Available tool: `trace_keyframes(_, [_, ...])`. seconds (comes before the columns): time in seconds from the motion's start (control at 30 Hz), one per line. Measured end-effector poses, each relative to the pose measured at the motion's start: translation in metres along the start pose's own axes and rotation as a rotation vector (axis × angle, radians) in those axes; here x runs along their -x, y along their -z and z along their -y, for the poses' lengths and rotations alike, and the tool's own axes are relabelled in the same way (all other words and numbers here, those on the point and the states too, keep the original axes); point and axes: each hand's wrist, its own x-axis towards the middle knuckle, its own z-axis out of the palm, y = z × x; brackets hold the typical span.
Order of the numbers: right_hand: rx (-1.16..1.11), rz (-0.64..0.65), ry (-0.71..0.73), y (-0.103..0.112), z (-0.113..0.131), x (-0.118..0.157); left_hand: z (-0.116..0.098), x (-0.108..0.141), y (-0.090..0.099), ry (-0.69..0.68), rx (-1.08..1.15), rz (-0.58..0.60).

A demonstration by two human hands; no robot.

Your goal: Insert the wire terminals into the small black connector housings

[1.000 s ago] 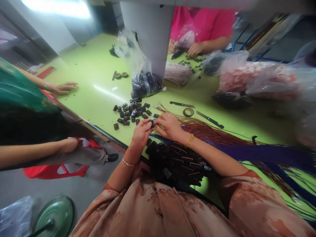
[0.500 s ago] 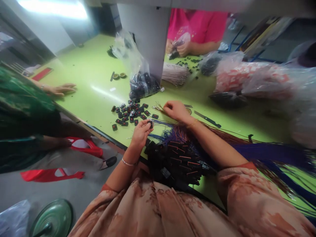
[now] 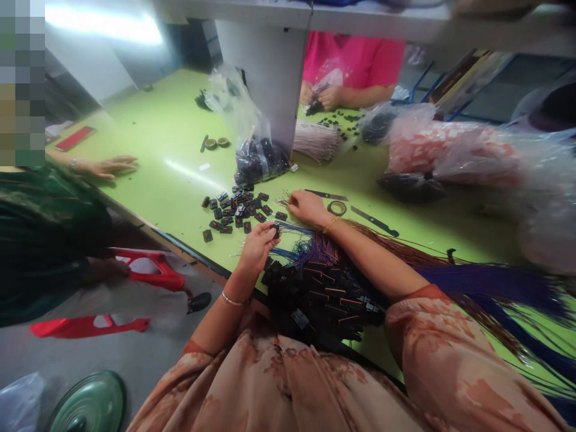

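Between the fingertips of my left hand (image 3: pixel 257 245) is a small black switch-like part (image 3: pixel 275 229), partly covered by the thumb. My right hand (image 3: pixel 310 210) is closed around thin wires (image 3: pixel 283 200), whose bare-looking tips stick out to the left. Just beyond my left hand lies a loose pile of small black parts with red marks (image 3: pixel 227 221). Blue and brown wires (image 3: pixel 312 247) run beneath my right forearm. Close to my body sits a heap of black pieces (image 3: pixel 310 300) with copper-coloured strips showing.
A roll of tape (image 3: pixel 336 208) and two dark blades (image 3: pixel 375 222) lie beyond my right wrist. A plastic bag of black parts (image 3: pixel 261 157) leans against a pillar. One person's hand (image 3: pixel 105 168) rests on the green table at left; another person in pink (image 3: pixel 355 66) works opposite.
My right hand has shifted left with the wires, uncovering the tape roll. My left hand keeps its pinch on the black part. The view has tilted slightly.
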Motion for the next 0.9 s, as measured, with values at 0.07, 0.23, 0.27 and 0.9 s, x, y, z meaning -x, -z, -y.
trace_keyframes(0.07, [-0.025,0.007,-0.006,-0.002,-0.001,-0.002,0.000,0.000,0.000,-0.002,0.000,0.000])
trace_keyframes(0.23, [-0.270,-0.106,0.021,0.004,-0.006,0.008,-0.001,0.000,-0.001,-0.022,0.001,0.001])
trace_keyframes(0.27, [-0.346,-0.120,0.032,0.008,-0.005,0.012,-0.001,0.000,-0.002,-0.028,0.004,0.002])
trace_keyframes(0.9, [-0.500,0.021,0.079,0.025,0.021,0.059,0.003,-0.016,-0.021,-0.004,0.073,0.096])
